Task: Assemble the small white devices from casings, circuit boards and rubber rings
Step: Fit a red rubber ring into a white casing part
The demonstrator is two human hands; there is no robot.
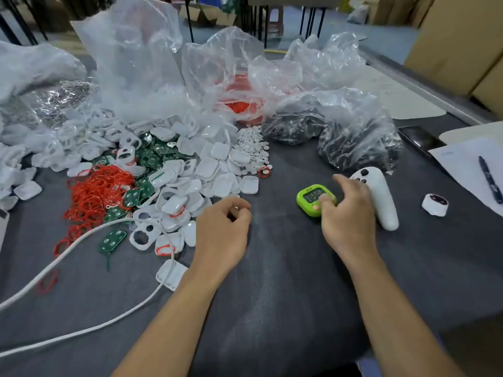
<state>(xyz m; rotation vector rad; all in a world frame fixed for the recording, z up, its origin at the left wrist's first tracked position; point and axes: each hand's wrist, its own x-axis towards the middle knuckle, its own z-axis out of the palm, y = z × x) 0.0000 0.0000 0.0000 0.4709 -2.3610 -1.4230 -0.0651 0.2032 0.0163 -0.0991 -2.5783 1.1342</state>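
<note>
- Casings point(206, 170), boards point(112, 240) and red rings point(92, 191) sit piled on the left.
- The shells look light and slick, so I'd pinch their edges. The rings look floppy.
- Left grip point(223, 229) is curled; I cannot tell what's inside. Right grip point(349, 216) touches the timer point(310, 197), holding nothing.

A green digital timer point(310, 195) sits just beside a white handheld controller point(382, 198) on a grey desk point(285, 281). A pen point(490, 183) lies on paper sheets point(457, 164) at right, near what may be a phone point(419, 140). A white cable point(68, 248) loops at left, and crumpled clear plastic bags point(130, 63) are heaped behind.

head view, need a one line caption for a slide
Right hand touches the green timer while the left hand sits curled beside piled white casings.
</note>
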